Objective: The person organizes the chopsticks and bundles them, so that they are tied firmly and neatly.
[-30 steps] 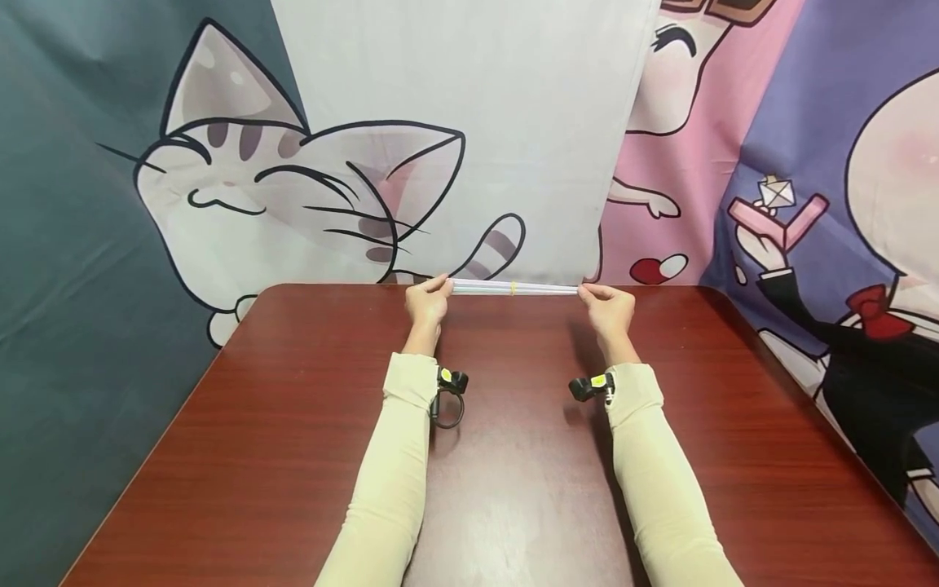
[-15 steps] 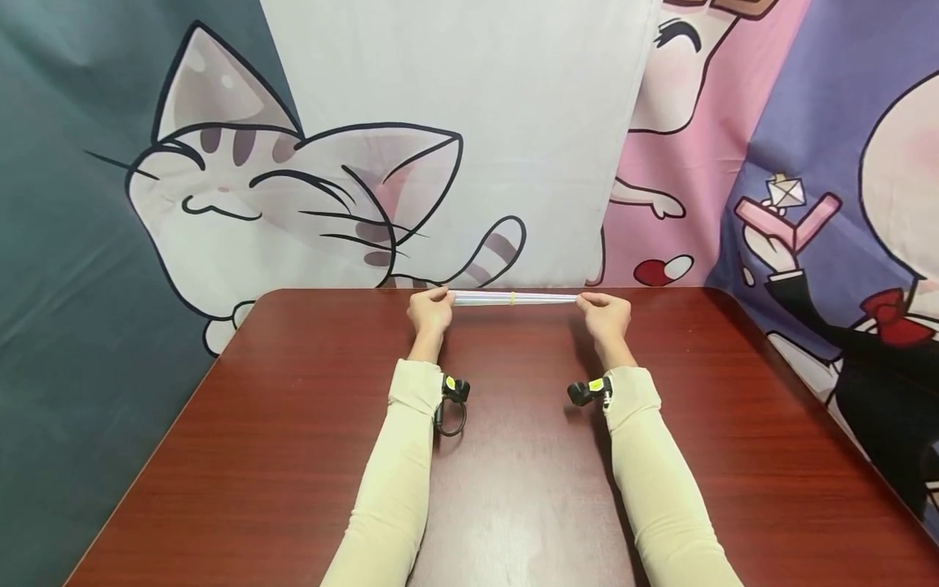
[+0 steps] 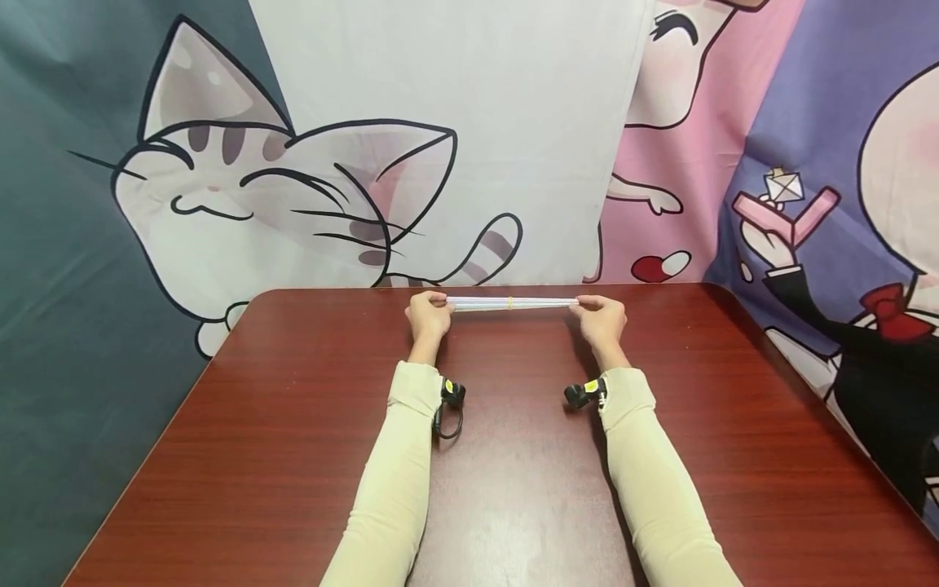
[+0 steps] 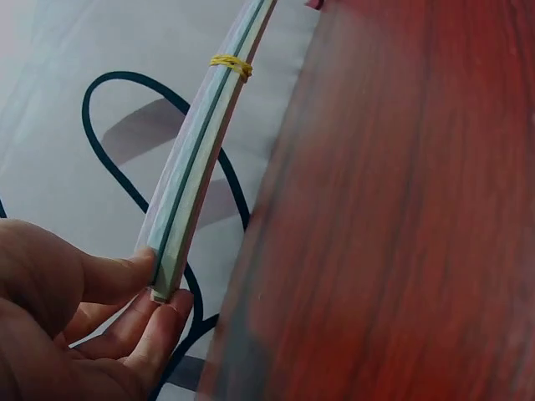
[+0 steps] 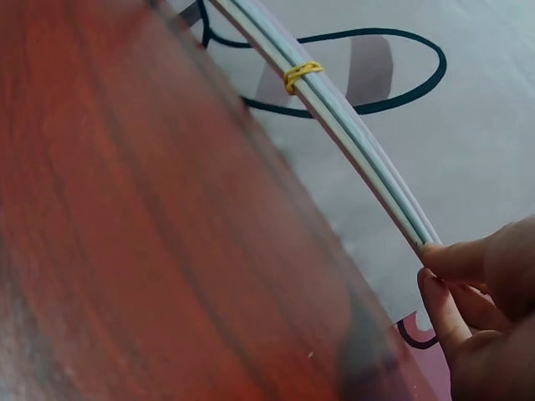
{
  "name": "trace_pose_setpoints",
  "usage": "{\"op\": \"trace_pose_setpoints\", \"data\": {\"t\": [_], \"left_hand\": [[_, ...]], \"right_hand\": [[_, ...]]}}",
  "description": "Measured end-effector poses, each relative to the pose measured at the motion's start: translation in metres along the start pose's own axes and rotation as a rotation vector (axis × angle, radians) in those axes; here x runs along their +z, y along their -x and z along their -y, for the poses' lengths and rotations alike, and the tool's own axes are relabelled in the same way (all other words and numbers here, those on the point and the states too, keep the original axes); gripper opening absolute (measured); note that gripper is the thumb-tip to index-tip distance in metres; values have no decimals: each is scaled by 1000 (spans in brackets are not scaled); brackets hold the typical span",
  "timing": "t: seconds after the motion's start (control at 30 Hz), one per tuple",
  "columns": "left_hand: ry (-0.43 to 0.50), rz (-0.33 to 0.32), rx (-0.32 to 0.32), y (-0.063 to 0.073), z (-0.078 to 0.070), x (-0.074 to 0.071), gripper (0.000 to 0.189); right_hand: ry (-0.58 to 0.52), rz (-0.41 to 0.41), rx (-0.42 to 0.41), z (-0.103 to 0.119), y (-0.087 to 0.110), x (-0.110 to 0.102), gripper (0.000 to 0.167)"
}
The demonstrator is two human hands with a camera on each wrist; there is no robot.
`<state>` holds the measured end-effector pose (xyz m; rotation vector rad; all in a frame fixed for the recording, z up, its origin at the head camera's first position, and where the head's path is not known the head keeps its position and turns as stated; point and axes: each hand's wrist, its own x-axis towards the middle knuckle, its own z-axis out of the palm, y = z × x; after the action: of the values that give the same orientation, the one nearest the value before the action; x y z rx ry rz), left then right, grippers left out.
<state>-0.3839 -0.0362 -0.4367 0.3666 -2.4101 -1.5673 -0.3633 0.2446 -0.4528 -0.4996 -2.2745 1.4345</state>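
Note:
A slim bundle of long pastel strips (image 3: 477, 304), in pale pink, blue and green, stretches level between my two hands over the far part of the table. Around its middle a yellow rubber band (image 4: 231, 66) is wound. My left hand (image 3: 428, 319) pinches the left end; in the left wrist view the thumb lies along one side and the fingertips press under the end. The opposite end is pinched between thumb and fingers of my right hand (image 3: 603, 322). Seen from the right wrist, the bundle (image 5: 359, 154) bows slightly and its tip is hidden by the fingertips.
The reddish-brown wooden table (image 3: 506, 456) has rounded far corners, with its back edge just beyond the bundle. Behind it hangs a cloth backdrop (image 3: 543, 130) printed with cartoon figures. Small black wrist cameras (image 3: 452, 393) sit at both cuffs.
Both hands have come slightly lower in the head view with the bundle, which now shows wholly against the table. The grip at each end stays the same.

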Motion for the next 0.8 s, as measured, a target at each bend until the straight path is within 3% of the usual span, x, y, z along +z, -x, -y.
{"op": "trace_pose_setpoints", "data": {"t": [0.27, 0.43, 0.8], "left_hand": [[-51, 42, 23, 0, 4, -4, 29], [-137, 64, 25, 1, 12, -3, 35], [-148, 53, 43, 0, 13, -3, 30]], "right_hand": [[66, 12, -136, -7, 1, 4, 23], [78, 16, -138, -14, 5, 7, 25], [85, 20, -132, -20, 4, 7, 26]]}}
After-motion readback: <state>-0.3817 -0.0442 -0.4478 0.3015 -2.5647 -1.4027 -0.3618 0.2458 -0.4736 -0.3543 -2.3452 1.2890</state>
